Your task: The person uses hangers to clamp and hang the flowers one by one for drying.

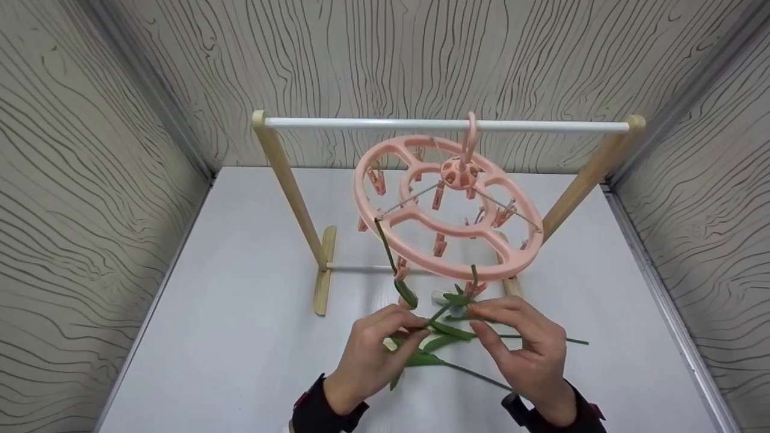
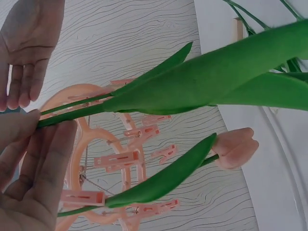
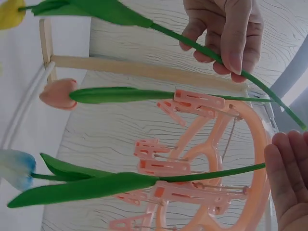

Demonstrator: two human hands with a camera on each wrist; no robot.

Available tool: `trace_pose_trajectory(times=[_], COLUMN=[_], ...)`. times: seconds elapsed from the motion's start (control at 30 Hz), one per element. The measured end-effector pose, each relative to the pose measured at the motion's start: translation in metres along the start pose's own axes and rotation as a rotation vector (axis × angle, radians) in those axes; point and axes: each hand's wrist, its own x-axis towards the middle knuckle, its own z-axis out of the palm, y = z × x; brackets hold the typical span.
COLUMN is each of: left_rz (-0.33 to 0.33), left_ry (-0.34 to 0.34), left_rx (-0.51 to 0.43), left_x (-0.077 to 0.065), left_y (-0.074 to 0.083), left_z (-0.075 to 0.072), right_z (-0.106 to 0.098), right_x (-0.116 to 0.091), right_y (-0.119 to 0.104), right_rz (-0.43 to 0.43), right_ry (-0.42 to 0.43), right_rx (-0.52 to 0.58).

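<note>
My left hand (image 1: 376, 346) pinches the green stem (image 3: 202, 48) of an artificial yellow tulip (image 3: 12, 13) between thumb and fingers. In the left wrist view its broad leaf (image 2: 202, 72) spreads away from the hand. Close by, my right hand (image 1: 529, 340) has its fingers extended and holds nothing, near the stem end of a blue-and-white tulip (image 3: 17, 168). That tulip hangs flower down from a pink clothespin (image 3: 192, 191). A pink tulip (image 3: 58, 94) also hangs flower down, its stem gripped by another clothespin (image 3: 199, 98).
The round pink clip hanger (image 1: 433, 264) hangs tilted from the white bar (image 1: 361, 123) of a wooden-legged stand (image 1: 289, 186). Several pink clothespins dangle from it. More tulip stems (image 1: 478, 376) and leaves lie on the white table (image 1: 240, 337) below the hands.
</note>
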Motion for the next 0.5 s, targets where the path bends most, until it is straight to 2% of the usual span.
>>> trace_pose_trajectory(times=[0.1, 0.2, 0.4, 0.5], left_rz=[-0.008, -0.018, -0.03, -0.031], left_ry=[0.041, 0.076, 0.153, 0.188], left_rx=[-0.005, -0.014, 0.001, 0.0], left_x=[-0.004, -0.007, -0.012, -0.013], left_y=[-0.004, -0.008, -0.014, -0.017], left_z=[-0.005, -0.01, -0.02, -0.024], right_z=[0.011, 0.022, 0.036, 0.042], right_x=[0.01, 0.02, 0.027, 0.03], right_y=[-0.005, -0.009, -0.004, 0.0], right_rz=[-0.168, -0.288, -0.403, -0.447], right_ry=[0.045, 0.062, 0.031, -0.02], right_rx=[-0.171, -0.313, -0.545, -0.633])
